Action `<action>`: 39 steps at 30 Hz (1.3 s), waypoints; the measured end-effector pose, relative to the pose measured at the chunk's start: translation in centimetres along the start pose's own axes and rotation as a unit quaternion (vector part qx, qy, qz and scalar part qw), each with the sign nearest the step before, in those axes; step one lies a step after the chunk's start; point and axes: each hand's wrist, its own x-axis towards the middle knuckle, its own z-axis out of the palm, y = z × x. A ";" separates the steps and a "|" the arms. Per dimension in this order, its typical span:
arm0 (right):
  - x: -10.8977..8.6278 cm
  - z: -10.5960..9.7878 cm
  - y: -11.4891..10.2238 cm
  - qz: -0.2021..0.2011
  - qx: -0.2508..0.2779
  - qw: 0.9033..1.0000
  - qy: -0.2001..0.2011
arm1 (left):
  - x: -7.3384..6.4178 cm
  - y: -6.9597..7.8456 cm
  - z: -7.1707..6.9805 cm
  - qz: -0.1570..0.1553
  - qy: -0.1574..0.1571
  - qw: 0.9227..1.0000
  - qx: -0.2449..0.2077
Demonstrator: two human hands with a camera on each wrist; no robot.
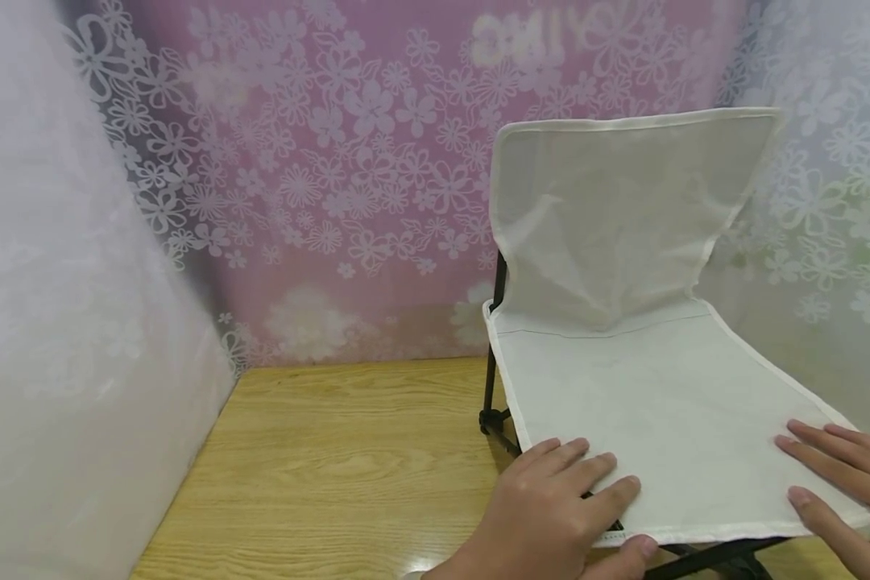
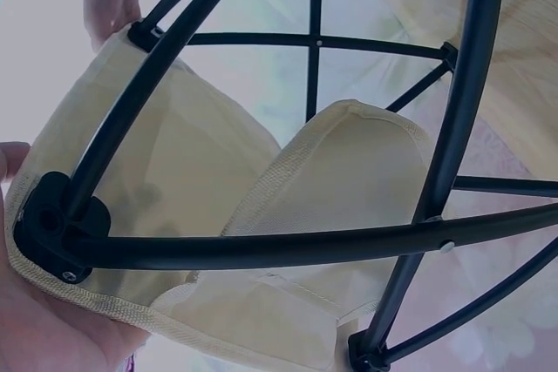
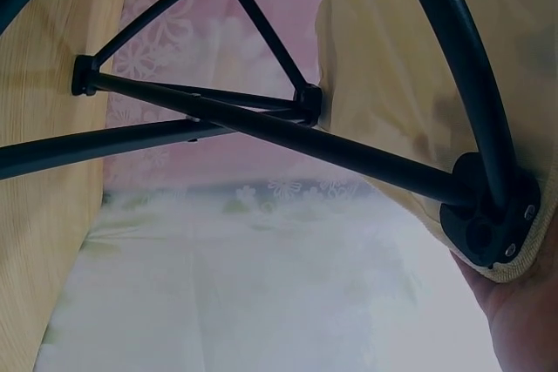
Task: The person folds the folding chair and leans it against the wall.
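A small folding chair with a white fabric seat (image 1: 645,419) and backrest (image 1: 623,209) stands unfolded at the right in the head view. My left hand (image 1: 551,507) rests on the seat's front left corner, fingers spread over the fabric and thumb at the front edge. On the front right corner lies my right hand (image 1: 851,475), its fingers straight and partly cut off by the frame. From below, the left wrist view shows black crossed tubes (image 2: 261,251) and a black corner joint (image 2: 57,228) beside the left hand. Another corner joint (image 3: 493,206) sits near the right hand (image 3: 527,311).
The chair stands on a wood-grain surface (image 1: 333,459). Behind it hangs a pink flowered curtain (image 1: 348,177), with a whitish sheet (image 1: 80,322) along the left and a pale flowered one (image 1: 826,201) on the right.
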 end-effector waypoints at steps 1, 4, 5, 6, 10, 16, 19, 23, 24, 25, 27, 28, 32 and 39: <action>0.1 0.0 -0.1 -0.002 -0.001 1.000 -0.001 | 0.0 -0.1 0.0 0.000 0.001 1.000 -0.002; 0.4 0.0 -0.5 -0.013 -0.003 1.000 -0.004 | -0.2 -0.3 0.0 0.000 0.007 1.000 -0.004; 0.5 0.0 -0.6 -0.016 -0.005 1.000 -0.006 | -0.2 -0.4 0.0 0.000 0.009 1.000 -0.005; 0.7 0.0 -0.8 -0.021 -0.005 1.000 -0.003 | -0.3 -0.5 0.0 0.000 0.011 1.000 -0.005; 1.2 0.2 -1.1 -0.041 -0.003 0.999 0.010 | -0.4 -0.8 0.0 0.004 0.030 1.000 0.000; 2.1 0.6 -1.7 -0.079 0.039 0.995 0.054 | -0.7 -1.3 -0.1 0.005 0.042 0.999 -0.007; 2.4 0.8 -2.0 -0.097 0.064 0.991 0.070 | -0.9 -1.4 -0.2 0.000 0.042 0.999 -0.016; 2.7 0.8 -2.4 -0.106 0.087 0.988 0.077 | -1.1 -1.7 -0.2 -0.004 0.053 0.998 -0.021; 2.8 0.9 -2.5 -0.106 0.087 0.988 0.077 | -1.1 -1.7 -0.2 -0.005 0.057 0.998 -0.021; 2.8 0.9 -2.6 -0.105 0.086 0.988 0.075 | -1.1 -1.8 -0.2 -0.006 0.061 0.998 -0.021; 2.9 1.0 -2.7 -0.103 0.086 0.988 0.074 | -1.2 -1.9 -0.2 -0.005 0.067 0.998 -0.020; 2.9 1.1 -2.8 -0.103 0.084 0.988 0.073 | -1.2 -2.0 -0.2 -0.005 0.069 0.997 -0.021; 3.0 1.2 -2.9 -0.102 0.073 0.990 0.063 | -1.4 -2.2 -0.4 -0.008 0.066 0.998 -0.019; 3.1 1.5 -3.4 -0.096 0.057 0.993 0.038 | -1.9 -2.7 -0.5 -0.016 0.067 0.997 -0.027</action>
